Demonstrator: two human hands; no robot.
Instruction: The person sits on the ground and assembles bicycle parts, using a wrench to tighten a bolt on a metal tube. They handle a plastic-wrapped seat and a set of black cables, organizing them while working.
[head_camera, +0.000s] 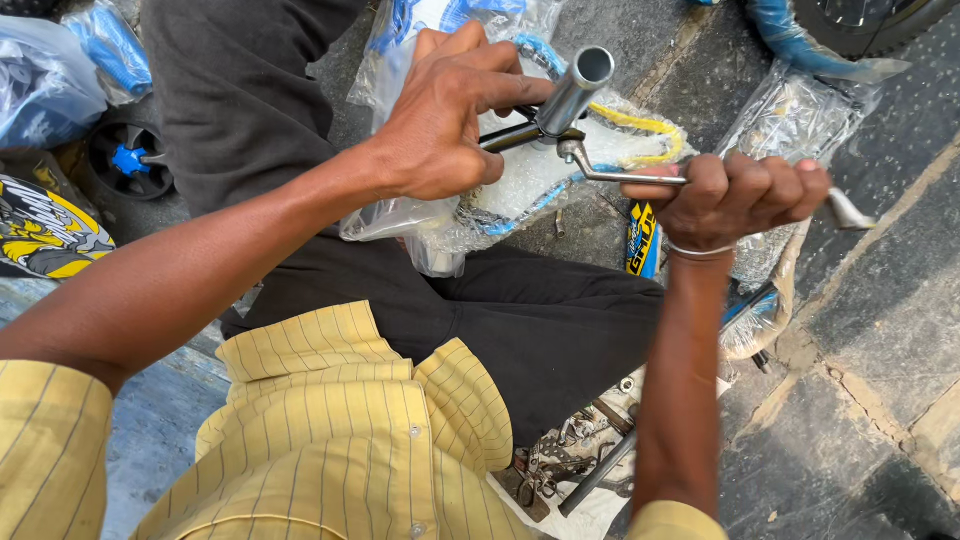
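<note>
Tube (576, 88): short silver metal pipe, open round mouth at the top, tilted up and to the right; shiny, with a darker bracket at its lower end. It stands over the person's lap, above the wrapped frame.
Wrench (630, 177): slim silver bar running right from the tube's base, its ring end seated on a fitting just under the tube; its far tip juts out beyond the right fist.
Left hand (445, 120): just left of the tube, fingers curled around a dark part at the tube's foot, forefinger stretched toward the tube. Grip closed; what lies under the palm is hidden.
Right hand (735, 195): right of the tube, fist wrapped tight round the wrench shaft, knuckles up, a thin metal bangle on the wrist.
Frame (520, 195): below the tube, swathed in clear bubble wrap, with blue and yellow showing through.
Trousers (500, 320): dark, under the frame.
Shirt (330, 430): yellow, striped, nearest the camera, well below the tube.
Small wheel (125, 160): black with a blue hub, far left of the tube.
Tools (575, 455): loose metal bits on the ground, well below the tube, beside the right forearm.
Paving (870, 330): grey stone, right of the tube.
</note>
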